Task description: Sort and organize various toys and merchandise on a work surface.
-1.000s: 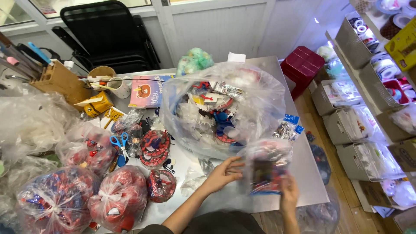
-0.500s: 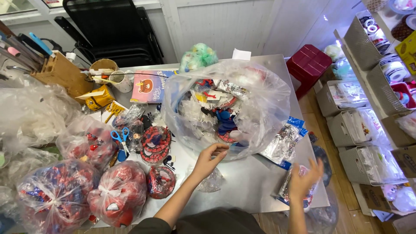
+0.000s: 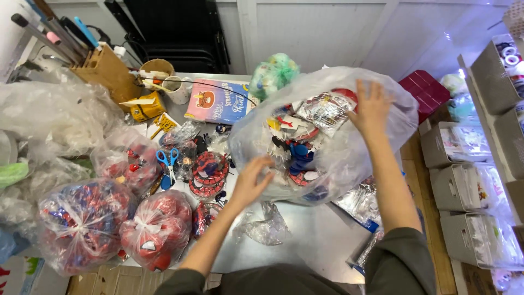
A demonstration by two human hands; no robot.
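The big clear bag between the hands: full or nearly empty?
Full. The big clear bag bulges with red, blue and white items pressed against its film. The left hand and right hand rest on its sides.

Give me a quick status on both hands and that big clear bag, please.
Left hand open at the near side of the big clear bag. Right hand spread flat on its top. Crumpled plastic wrap lies just in front.

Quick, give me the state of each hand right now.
Left hand: open, fingers spread, touching the near side of the large clear plastic bag; no grip.
Right hand: open, fingers spread, resting on top of the same bag; holding nothing.
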